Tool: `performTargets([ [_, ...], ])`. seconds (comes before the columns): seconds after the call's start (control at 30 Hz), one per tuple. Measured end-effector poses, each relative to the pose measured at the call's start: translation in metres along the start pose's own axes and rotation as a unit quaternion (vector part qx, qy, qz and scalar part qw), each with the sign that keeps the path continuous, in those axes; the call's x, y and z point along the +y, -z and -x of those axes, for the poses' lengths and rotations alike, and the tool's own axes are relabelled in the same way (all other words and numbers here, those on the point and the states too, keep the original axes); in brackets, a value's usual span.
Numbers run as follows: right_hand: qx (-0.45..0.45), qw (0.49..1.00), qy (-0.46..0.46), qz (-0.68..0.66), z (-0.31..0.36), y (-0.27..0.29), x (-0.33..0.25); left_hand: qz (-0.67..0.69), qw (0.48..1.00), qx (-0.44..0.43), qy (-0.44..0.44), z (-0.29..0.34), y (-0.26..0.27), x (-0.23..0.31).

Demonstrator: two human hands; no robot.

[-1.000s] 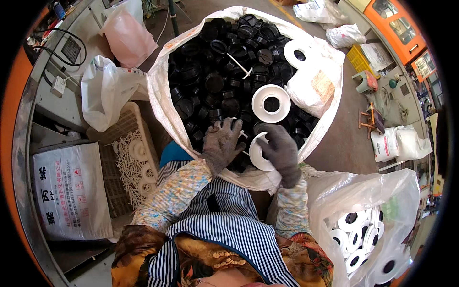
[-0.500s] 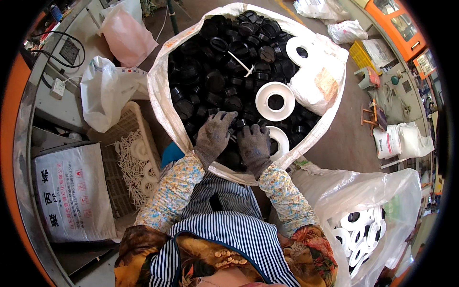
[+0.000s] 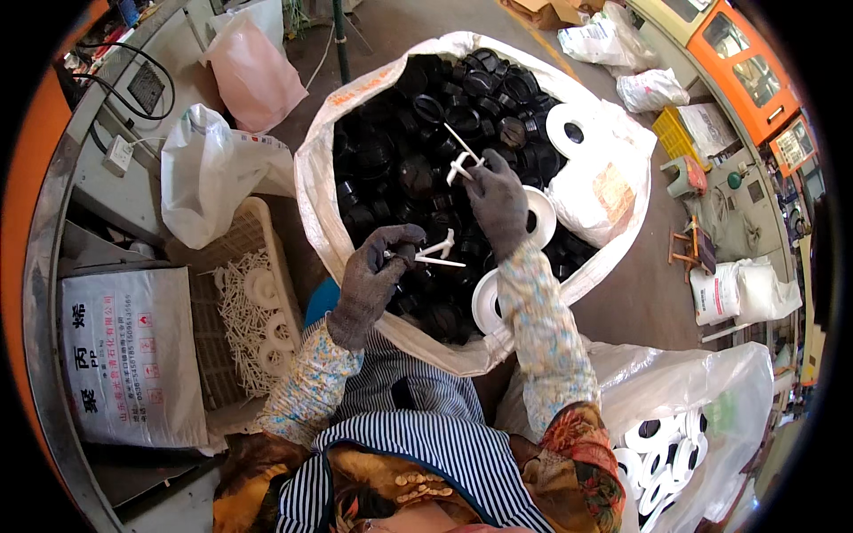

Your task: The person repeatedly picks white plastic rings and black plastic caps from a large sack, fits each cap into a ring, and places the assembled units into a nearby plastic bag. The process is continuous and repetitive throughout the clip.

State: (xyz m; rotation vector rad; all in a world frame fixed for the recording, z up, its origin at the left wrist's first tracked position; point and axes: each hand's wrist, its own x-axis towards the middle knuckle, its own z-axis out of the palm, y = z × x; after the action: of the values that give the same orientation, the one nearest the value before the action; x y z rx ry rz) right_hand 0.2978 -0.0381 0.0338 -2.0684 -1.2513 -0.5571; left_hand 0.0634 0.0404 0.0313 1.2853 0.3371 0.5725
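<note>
In grey gloves, both my hands are over a big white woven sack (image 3: 315,191) full of black plastic screw caps (image 3: 418,178). My left hand (image 3: 369,280), low over the sack's near left part, is closed on white branched plastic sticks (image 3: 437,250) that poke out to the right. Further forward and to the right, my right hand (image 3: 499,204) pinches another white branched plastic stick (image 3: 459,167) by its end. White plastic rings (image 3: 540,218) lie on the caps beside and under my right forearm, which partly hides them.
At left, a beige plastic crate (image 3: 258,218) holds white sticks and rings. A clear plastic bag (image 3: 711,373) with white rings stands at right. A white bundle (image 3: 591,191) rests on the sack's right side. Beyond are a small wooden stool (image 3: 697,240) and white sacks (image 3: 751,289).
My hands have come up from among the caps and moved apart, the right one forward and right. White sticks now show in both hands; the one lying on the caps is gone from its spot.
</note>
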Motion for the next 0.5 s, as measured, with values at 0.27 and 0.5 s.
performTargets([
  [0.27,-0.052,0.994,0.003,0.095,-0.029,-0.036,0.033,0.202,0.973,0.107,0.017,0.023,0.049,0.024],
  [0.5,0.139,0.928,-0.061,-0.341,0.019,0.037,-0.082,0.055,0.965,0.236,-0.104,0.089,0.077,0.045],
])
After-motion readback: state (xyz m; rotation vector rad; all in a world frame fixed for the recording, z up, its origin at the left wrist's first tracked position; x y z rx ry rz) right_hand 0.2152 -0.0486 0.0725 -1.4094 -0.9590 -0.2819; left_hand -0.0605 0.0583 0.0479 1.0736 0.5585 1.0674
